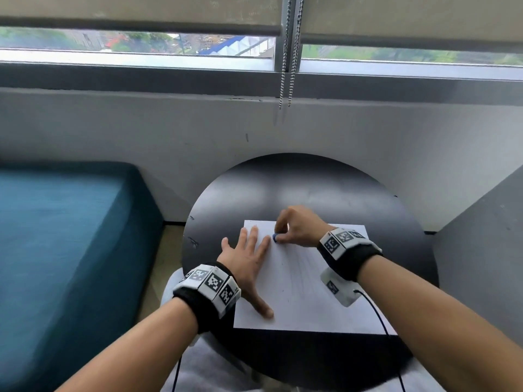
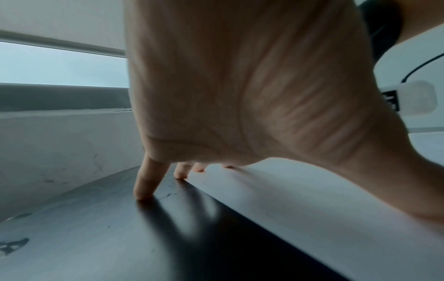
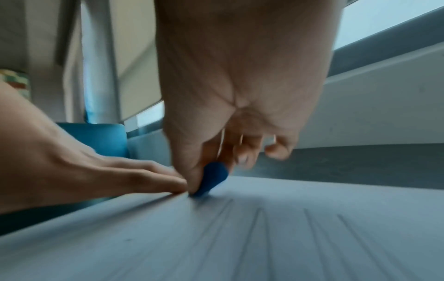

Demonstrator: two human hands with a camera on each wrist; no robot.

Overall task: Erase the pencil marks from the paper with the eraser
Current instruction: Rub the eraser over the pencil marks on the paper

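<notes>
A white sheet of paper [image 1: 305,292] lies on a round black table [image 1: 297,190]; faint long pencil lines [image 3: 319,237] run along it. My right hand [image 1: 294,226] pinches a small blue eraser [image 1: 275,237] and presses its tip on the paper near the far left part of the sheet; the eraser [image 3: 212,178] shows blurred in the right wrist view. My left hand [image 1: 246,261] lies flat with fingers spread on the paper's left edge, its thumb near the front corner. The little finger [image 2: 146,182] rests on the bare tabletop.
A teal cushioned seat [image 1: 65,250] stands left of the table. A white wall [image 1: 169,131] and window sill run behind it, with blind chains [image 1: 285,80] hanging down. A grey panel [image 1: 486,244] rises at the right. Cables run from both wrist bands.
</notes>
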